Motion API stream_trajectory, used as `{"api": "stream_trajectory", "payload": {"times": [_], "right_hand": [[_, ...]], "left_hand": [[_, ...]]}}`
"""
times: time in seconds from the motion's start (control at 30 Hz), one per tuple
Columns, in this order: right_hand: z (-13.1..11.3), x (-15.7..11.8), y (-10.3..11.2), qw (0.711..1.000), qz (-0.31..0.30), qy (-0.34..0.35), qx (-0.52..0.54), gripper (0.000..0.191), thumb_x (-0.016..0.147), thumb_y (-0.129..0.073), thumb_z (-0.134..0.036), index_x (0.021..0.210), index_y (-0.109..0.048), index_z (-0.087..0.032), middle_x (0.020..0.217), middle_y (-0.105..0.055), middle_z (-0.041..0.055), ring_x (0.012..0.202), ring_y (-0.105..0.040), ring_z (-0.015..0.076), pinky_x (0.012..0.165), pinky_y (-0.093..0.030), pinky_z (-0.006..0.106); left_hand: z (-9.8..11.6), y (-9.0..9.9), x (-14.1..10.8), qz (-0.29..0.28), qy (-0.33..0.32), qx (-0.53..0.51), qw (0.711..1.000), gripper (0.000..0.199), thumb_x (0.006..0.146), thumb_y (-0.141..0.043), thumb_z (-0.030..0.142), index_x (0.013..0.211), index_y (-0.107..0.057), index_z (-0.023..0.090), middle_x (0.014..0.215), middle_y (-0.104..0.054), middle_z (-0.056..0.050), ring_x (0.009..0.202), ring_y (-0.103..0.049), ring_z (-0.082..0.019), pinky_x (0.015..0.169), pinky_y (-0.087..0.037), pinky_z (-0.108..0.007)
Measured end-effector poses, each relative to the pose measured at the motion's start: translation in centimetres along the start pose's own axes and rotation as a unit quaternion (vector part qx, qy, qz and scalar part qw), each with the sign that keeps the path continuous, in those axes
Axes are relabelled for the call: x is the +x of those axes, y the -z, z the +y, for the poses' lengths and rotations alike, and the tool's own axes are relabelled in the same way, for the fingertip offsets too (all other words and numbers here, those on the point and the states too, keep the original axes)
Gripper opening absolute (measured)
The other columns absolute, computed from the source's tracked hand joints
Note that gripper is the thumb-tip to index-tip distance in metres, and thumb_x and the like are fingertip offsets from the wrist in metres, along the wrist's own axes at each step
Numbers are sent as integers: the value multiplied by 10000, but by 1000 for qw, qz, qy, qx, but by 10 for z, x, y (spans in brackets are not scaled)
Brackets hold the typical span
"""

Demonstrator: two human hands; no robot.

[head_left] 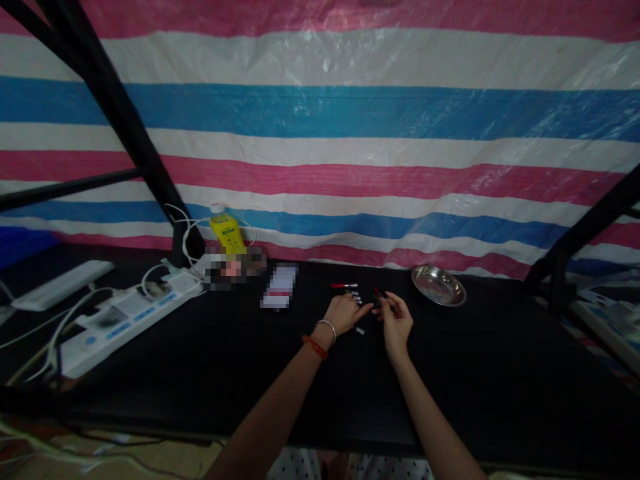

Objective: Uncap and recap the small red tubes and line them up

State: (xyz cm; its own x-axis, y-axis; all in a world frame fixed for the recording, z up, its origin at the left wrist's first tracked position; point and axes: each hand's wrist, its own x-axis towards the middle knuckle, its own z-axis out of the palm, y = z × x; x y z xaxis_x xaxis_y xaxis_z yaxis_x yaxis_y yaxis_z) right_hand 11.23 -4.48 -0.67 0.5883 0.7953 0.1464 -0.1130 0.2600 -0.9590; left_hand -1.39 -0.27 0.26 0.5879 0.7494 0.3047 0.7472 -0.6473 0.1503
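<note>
My right hand (397,321) is closed, its fingertips pinched around a small dark object with a red part (377,293); its kind is too small to make out. To its left, my left hand (343,313) is palm down with fingers apart, one digit stretched toward the dark object. Whether it touches that object I cannot tell. Several small shiny metal pieces (355,294) lie at the left fingertips. Just beyond them is a slim red-handled tool with a metal end (344,285). A small pale rectangular piece (359,330) rests on the black tabletop (340,393) between my wrists.
A round metal dish (439,286) stands to the right. Leftward are a phone with blurred screen (280,287), a yellow bottle (227,232) and a white power strip (130,320) with cables. Black frame bars (120,120) flank the table; a striped plastic sheet (350,113) hangs behind.
</note>
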Motion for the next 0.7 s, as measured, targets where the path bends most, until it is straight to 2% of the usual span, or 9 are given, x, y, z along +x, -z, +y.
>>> {"api": "stream_trajectory", "payload": {"times": [0.23, 0.47, 0.7], "right_hand": [[2, 0, 1, 1000, 9, 8, 3, 473, 639, -683, -483, 971, -591, -160, 774, -629, 18, 469, -571, 98, 408, -381, 201], [4, 2, 3, 999, 39, 13, 7, 496, 633, -680, -500, 985, -592, -162, 765, -624, 12, 461, -569, 97, 402, -372, 198], [4, 4, 5, 998, 51, 5, 22, 477, 630, -693, -478, 973, -590, -162, 757, -624, 14, 461, -580, 104, 388, -373, 194]], "left_hand": [[4, -1, -1, -30, -24, 7, 999, 581, 940, -231, 433, 706, -670, 133, 710, -659, -111, 753, -628, -214, 649, -436, -297], [5, -3, -1, -38, -1, -2, 999, 619, 926, -217, 488, 705, -664, 121, 686, -652, -117, 724, -637, -207, 634, -433, -281], [4, -2, -1, -37, 2, 14, 999, 564, 925, -234, 487, 800, -664, 143, 714, -663, -100, 727, -635, -192, 603, -418, -256]]}}
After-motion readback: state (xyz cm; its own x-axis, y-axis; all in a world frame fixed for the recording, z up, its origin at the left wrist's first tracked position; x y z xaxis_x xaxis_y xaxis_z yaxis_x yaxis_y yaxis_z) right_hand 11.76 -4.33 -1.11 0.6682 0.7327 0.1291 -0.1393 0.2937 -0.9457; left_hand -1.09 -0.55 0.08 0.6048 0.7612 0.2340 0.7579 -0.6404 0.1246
